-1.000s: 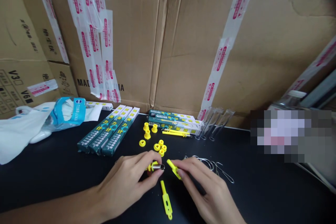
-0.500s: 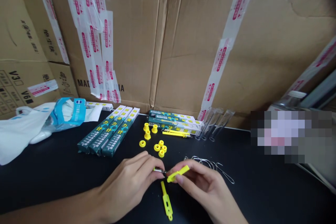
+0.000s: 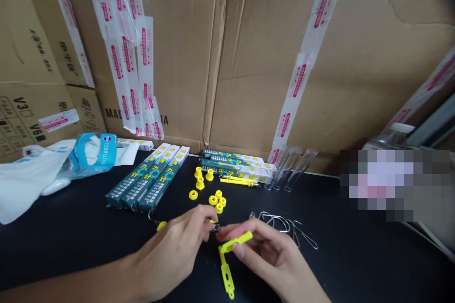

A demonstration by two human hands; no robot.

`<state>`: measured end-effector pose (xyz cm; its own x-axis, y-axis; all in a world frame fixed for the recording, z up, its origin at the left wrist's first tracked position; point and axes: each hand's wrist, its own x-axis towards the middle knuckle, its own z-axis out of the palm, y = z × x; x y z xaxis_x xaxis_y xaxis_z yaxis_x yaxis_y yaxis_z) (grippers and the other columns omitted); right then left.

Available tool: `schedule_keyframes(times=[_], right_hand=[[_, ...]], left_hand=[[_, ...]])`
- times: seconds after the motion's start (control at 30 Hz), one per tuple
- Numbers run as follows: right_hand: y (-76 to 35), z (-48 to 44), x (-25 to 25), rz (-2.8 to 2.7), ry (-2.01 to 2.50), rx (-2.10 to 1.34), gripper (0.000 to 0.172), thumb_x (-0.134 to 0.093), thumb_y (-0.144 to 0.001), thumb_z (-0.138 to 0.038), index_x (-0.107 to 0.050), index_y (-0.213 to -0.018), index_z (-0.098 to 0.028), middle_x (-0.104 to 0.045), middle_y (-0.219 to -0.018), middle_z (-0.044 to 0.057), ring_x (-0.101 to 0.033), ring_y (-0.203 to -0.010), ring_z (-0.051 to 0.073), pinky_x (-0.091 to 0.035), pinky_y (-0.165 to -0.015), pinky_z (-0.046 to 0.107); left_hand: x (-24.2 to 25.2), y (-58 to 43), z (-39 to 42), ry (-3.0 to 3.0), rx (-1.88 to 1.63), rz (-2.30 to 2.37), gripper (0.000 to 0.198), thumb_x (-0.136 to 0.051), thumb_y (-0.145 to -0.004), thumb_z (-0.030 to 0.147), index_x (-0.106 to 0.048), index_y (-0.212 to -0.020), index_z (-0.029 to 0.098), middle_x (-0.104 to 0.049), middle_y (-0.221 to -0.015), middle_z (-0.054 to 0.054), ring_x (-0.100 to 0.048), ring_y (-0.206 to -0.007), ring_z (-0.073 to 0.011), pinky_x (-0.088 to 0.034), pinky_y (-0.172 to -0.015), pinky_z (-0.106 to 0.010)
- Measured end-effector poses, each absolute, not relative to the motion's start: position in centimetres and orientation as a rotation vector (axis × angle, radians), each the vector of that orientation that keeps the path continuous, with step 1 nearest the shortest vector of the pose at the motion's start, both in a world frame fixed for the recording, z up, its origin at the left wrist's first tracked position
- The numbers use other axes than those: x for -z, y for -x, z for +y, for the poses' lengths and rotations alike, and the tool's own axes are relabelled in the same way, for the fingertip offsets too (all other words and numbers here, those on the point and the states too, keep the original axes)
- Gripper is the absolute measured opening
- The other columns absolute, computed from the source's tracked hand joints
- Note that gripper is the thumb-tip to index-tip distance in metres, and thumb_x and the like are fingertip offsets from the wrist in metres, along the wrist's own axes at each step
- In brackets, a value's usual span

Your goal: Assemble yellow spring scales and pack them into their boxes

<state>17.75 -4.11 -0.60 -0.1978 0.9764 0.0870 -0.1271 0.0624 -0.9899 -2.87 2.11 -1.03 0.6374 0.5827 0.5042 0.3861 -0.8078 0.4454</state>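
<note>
My left hand [image 3: 174, 251] is closed around a slim spring-scale rod [image 3: 161, 226]. Its yellow end and a thin wire hook show behind the knuckles, and a small metal end pokes out at the fingertips. The rest of it is hidden by my fingers. Between thumb and fingers, my right hand [image 3: 273, 255] pinches a short yellow plastic piece [image 3: 244, 237]; its fingertips meet the metal end by my left hand. Below them on the black table lies a flat yellow plastic piece with slots [image 3: 226, 277], its upper tip just under the held piece.
Small yellow caps and rings [image 3: 213, 200] lie beyond my hands. Metal wire hooks [image 3: 277, 220] are right of them. Green-and-white boxes [image 3: 152, 177], yellow rods [image 3: 240, 181] and clear tubes [image 3: 291, 170] lie farther back. A cardboard wall [image 3: 249, 66] closes off the back. A tissue pack [image 3: 94, 151] lies left.
The rod in my left hand has shifted, so its yellow end and hook now show left of the hand. My right hand has moved slightly left and down with the yellow piece.
</note>
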Motion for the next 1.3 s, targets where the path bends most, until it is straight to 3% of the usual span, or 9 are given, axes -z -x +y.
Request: schedule_keyframes(times=[0.33,0.63,1.3], right_hand=[[-17.79,-3.66,0.68,-1.046,0.924,-1.555,0.022,-0.08,-0.082,-0.038,-0.074,-0.093,-0.02,-0.079,-0.101,0.007,-0.072,-0.099,0.02,-0.054,-0.09,0.03],[-17.99,-3.49,0.36,-0.965,0.914,-1.618,0.023,-0.081,-0.081,-0.037,-0.074,-0.093,-0.019,-0.078,-0.102,0.007,-0.071,-0.102,0.019,-0.053,-0.095,0.029],[-18.05,-3.39,0.46,-0.875,0.908,-1.656,0.026,-0.084,-0.077,-0.036,-0.073,-0.091,-0.018,-0.079,-0.101,0.008,-0.072,-0.106,0.023,-0.053,-0.099,0.034]], left_hand=[[1.13,2.74,2.22,-2.463,-0.929,0.648,0.016,-0.038,-0.1,0.011,-0.049,-0.103,0.023,-0.066,-0.091,0.001,-0.073,-0.082,-0.0097,-0.057,-0.077,-0.013],[0.84,2.52,2.31,-2.416,-0.946,0.747,0.009,-0.047,-0.103,0.024,-0.055,-0.101,0.022,-0.071,-0.089,0.002,-0.074,-0.082,-0.0122,-0.055,-0.074,-0.016],[1.45,2.82,2.6,-2.356,-0.944,0.787,0.011,-0.05,-0.101,0.018,-0.06,-0.103,0.024,-0.074,-0.093,0.003,-0.074,-0.082,-0.0133,-0.058,-0.077,-0.019]])
